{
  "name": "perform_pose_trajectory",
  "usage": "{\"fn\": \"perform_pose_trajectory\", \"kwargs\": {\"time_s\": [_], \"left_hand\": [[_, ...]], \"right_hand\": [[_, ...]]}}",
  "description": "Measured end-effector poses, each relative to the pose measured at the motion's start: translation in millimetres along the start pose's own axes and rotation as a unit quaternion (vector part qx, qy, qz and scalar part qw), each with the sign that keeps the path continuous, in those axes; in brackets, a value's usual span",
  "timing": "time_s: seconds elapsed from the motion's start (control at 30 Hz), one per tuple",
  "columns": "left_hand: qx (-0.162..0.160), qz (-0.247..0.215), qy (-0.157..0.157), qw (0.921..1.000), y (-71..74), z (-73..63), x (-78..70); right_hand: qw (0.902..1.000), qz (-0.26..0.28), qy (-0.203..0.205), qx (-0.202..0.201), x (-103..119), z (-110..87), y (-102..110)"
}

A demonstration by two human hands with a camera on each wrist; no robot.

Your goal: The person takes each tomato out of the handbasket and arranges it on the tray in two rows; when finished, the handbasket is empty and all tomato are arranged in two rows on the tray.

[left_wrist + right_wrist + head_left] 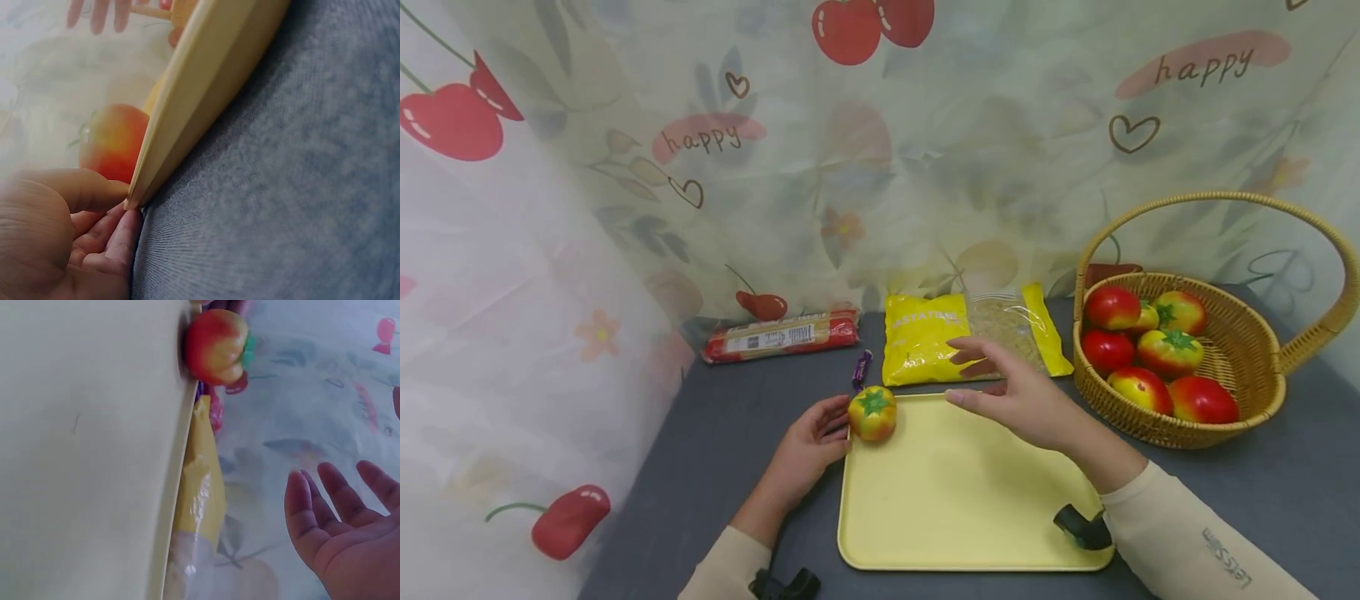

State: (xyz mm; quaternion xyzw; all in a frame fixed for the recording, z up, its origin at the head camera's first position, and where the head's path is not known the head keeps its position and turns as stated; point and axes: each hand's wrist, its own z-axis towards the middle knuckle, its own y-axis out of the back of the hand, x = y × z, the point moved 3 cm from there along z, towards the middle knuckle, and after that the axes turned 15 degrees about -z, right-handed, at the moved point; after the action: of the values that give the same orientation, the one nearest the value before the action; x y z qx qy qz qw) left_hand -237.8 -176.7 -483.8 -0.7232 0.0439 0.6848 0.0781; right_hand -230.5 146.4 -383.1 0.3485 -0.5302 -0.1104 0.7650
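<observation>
At the far L corner of the tray (955,508) sits 1 fruit (872,414), just beside the L hand (808,450), whose thumb & fingers are nearly closed, pinching the tray rim. R hand (1026,400) is by the far edge, fingers spread wide, holding nothing. Main risk, IMO: if the L hand tips or jerks that corner, the fruit could roll off, as it's round & the rim looks low. R hand might also knock the yellow bag (921,337) just behind if it swings fwd. Can't tell if the tray's L side is flat on the table (715,442). Counts: 1 tray w/ 1 fruit; 1 basket (1180,435) w/ 7 visible (poss. more hidden); 1 yellow bag; 1 red pack (782,335); 1 purple sweet (861,371); 2 hands.
</observation>
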Motion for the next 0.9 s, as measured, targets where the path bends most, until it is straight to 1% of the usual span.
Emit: {"fn": "perform_pose_trajectory", "kwargs": {"time_s": [0.27, 0.37, 0.53, 0.73, 0.9], "left_hand": [[-0.002, 0.002, 0.006, 1.0, -1.3, -1.7, -0.8], [-0.004, 0.001, 0.003, 1.0, -1.3, -1.1, -1.2], [-0.002, -0.001, -0.002, 1.0, -0.2, 0.0, -0.3], [-0.002, -0.001, -0.001, 1.0, 0.3, -0.1, 0.4], [-0.004, 0.002, -0.001, 1.0, -0.1, 0.3, -0.2]], "right_hand": [[0.9988, 0.019, 0.021, -0.039, -15, -21.9, 33], [0.997, 0.041, 0.029, -0.059, -22, -28.1, 46], [0.9903, 0.102, 0.041, -0.085, -34, -35.8, 66], [0.984, 0.144, 0.051, -0.092, -47, -46.0, 86], [0.977, 0.174, 0.052, -0.112, -61, -56.9, 100]]}}
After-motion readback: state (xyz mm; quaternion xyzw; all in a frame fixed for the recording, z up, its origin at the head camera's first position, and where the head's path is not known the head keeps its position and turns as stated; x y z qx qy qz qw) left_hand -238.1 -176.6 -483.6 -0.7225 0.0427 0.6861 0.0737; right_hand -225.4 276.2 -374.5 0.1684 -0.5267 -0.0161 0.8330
